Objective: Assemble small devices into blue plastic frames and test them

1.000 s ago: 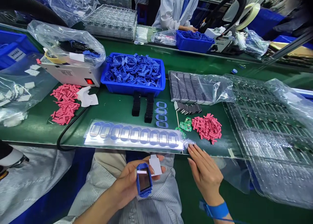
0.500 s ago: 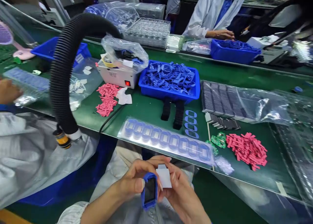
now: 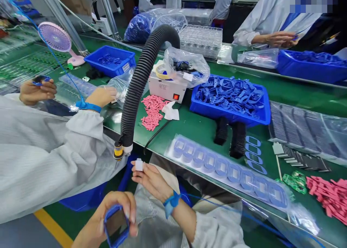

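Note:
In my left hand (image 3: 123, 201), low in the head view, is a blue watch-shaped case (image 3: 107, 229) with a dark, shiny screen set in its frame; thumb and fingers grip its edges. My right hand (image 3: 153, 181) is stretched away to the upper right of it, pinching a small white square piece (image 3: 139, 165) between fingertips. That piece is just below the nozzle (image 3: 127, 150) of a black ribbed hose (image 3: 135, 96), apart from it. A blue strap (image 3: 171, 204) circles my right wrist.
Along the bench edge lies a clear strip of blue oval frames (image 3: 213, 163). Behind it stand a blue bin (image 3: 195, 108) of blue parts and a white box (image 3: 165, 89) with a red switch. Pink strips (image 3: 329, 195) lie at right. A co-worker's sleeve (image 3: 84, 132) is close at left.
My hands have moved apart. The right has carried the white piece up and left to the hose nozzle; the left has gone down and left with the case. The view has turned left.

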